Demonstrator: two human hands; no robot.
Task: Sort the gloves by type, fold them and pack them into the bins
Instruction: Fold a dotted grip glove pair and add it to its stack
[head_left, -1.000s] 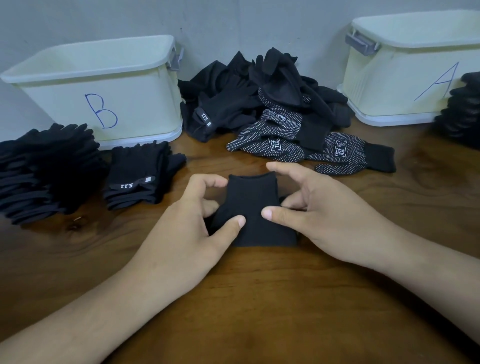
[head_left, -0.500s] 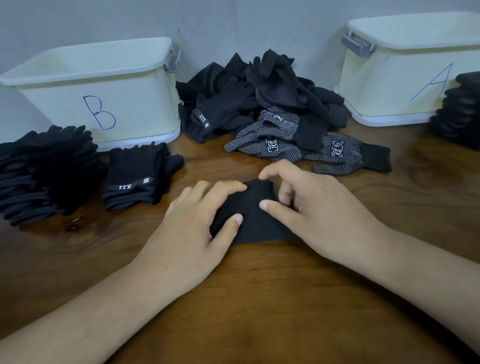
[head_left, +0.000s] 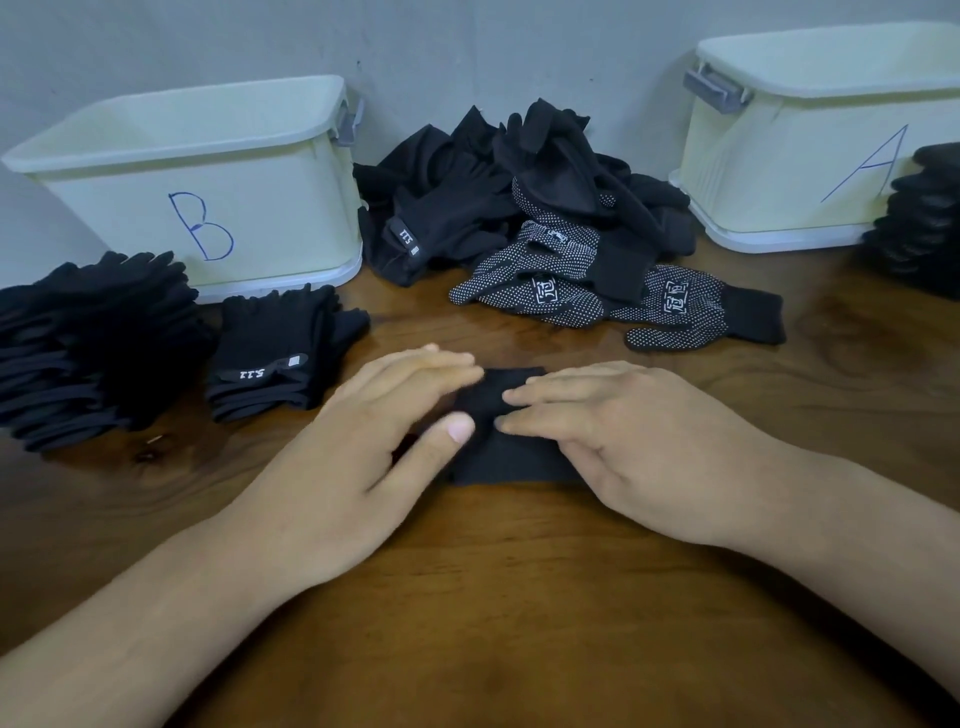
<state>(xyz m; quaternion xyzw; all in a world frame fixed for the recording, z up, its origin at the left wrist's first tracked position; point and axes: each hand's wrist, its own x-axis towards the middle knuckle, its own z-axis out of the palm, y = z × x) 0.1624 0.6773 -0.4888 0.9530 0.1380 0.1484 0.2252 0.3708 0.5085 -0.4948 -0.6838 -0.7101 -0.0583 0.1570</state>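
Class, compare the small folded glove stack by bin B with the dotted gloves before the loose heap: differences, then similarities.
The folded stack is plain black; the dotted gloves carry white dots. The folded stack is neat and layered; the dotted gloves lie loose, overlapping. The folded stack shows a strap label; the dotted gloves show white printed characters. Both lie on the table, not yet packed.

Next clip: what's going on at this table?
A person is folding a black glove on the table, with the left hand and right hand pressing it flat with straight fingers. An unsorted pile of plain and dotted gloves lies at the back between bin B and bin A. Folded stacks sit in front of bin B, and another stack sits by bin A. The insides of the bins are not visible.
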